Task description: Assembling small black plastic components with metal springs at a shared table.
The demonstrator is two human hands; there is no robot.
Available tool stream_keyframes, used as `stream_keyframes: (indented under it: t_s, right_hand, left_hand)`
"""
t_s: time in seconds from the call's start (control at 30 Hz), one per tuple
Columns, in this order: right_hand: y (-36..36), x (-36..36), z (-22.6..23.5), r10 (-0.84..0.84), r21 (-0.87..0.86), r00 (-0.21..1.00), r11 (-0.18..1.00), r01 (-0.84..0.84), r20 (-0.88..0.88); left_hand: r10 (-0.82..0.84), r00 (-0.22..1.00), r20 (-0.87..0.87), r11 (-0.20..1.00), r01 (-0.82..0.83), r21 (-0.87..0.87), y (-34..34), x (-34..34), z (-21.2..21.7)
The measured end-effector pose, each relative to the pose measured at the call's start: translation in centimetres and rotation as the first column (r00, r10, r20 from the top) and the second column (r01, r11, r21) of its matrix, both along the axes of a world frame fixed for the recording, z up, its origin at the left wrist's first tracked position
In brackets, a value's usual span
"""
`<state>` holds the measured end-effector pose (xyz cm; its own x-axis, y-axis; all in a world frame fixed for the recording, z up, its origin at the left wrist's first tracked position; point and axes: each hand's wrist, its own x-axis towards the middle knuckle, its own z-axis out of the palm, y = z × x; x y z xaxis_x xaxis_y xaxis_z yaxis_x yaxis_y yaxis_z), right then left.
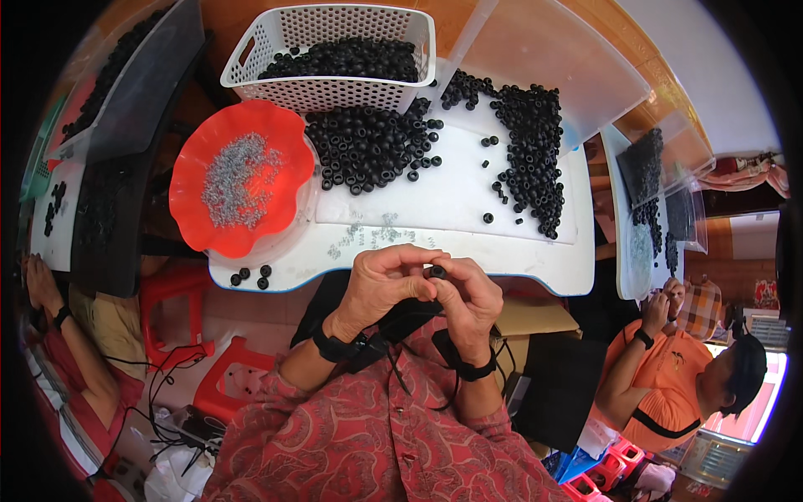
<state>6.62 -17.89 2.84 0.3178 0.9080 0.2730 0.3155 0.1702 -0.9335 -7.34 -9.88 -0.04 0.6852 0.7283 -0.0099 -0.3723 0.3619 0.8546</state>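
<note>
In front of my chest both hands meet at a small black round piece with a hole (436, 272). My left hand (381, 280) is closed, its thumb and forefinger at the left of the piece. From the other side my right hand (470, 294) pinches the same piece; my fingers partly cover it. Just beyond them, small clear springs (389, 224) lie scattered along the near edge of a white sheet (460, 188). A heap of black round pieces (368, 146) sits on the sheet, and another pile (534, 142) spreads to the right.
A red scalloped dish (188, 180) of small springs stands left on the white table (577, 263). Behind is a white perforated basket (335, 86) of black pieces. Loose black pieces (263, 283) lie near the front left edge. Other people sit left and right, one in orange (661, 376).
</note>
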Motion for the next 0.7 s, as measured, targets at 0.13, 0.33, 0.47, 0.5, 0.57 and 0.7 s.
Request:
stream_keyframes:
  t_s: [0.13,0.33,0.47,0.5,0.57,0.7]
  right_hand:
    - [0.5,0.1,0.8,-0.030,0.012,0.998,0.999,0.030,0.053]
    - [0.7,0.2,1.1,-0.051,0.064,0.976,0.997,0.038,0.210]
    - [0.7,-0.2,0.6,-0.049,0.067,0.981,0.997,0.037,0.189]
    - [0.7,-0.2,0.4,-0.053,0.057,0.978,0.997,0.043,0.202]
    - [0.6,-0.1,0.0,-0.044,0.074,0.979,0.997,0.030,0.201]
    - [1.0,-0.2,0.6,-0.061,0.074,0.981,0.996,0.048,0.184]
  left_hand:
    - [0.028,0.996,0.087,1.000,-0.027,-0.016,0.0,0.5,0.6]
    - [0.056,0.990,0.129,0.998,-0.060,0.032,0.1,0.2,0.5]
    - [0.090,0.996,0.017,0.992,-0.088,-0.088,-0.2,0.2,0.7]
    - [0.078,0.997,0.003,0.992,-0.077,-0.100,-0.2,0.3,0.8]
    - [0.066,0.998,0.012,0.988,-0.064,-0.143,0.1,0.5,1.1]
    - [0.071,0.997,0.037,0.984,-0.064,-0.165,0.4,0.8,0.8]
